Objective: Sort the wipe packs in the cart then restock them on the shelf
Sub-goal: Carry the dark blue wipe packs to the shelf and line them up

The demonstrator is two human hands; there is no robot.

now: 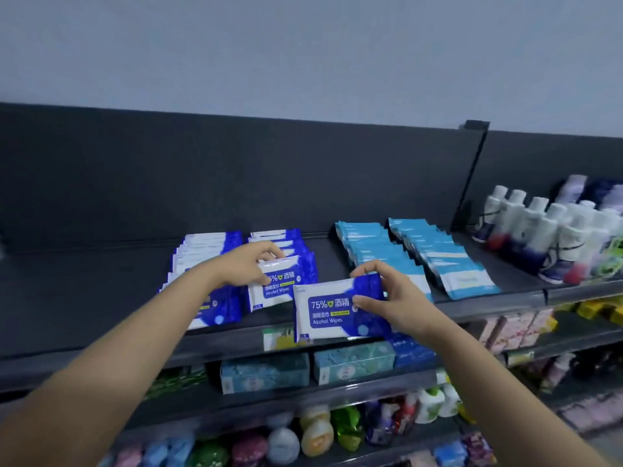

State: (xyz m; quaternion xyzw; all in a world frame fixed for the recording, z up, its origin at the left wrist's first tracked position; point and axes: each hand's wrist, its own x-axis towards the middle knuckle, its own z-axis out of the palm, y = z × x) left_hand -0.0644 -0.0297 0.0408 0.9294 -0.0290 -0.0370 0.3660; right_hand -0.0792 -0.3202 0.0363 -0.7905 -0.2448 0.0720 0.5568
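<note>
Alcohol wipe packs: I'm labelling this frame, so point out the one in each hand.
Left hand's pack (277, 287), head view, on its printed label.
Right hand's pack (328, 313), head view, on its printed label.

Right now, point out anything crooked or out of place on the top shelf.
Nothing stands out. The dark blue wipe packs and light blue packs lie in tidy rows; one pack is in the right hand.
</note>
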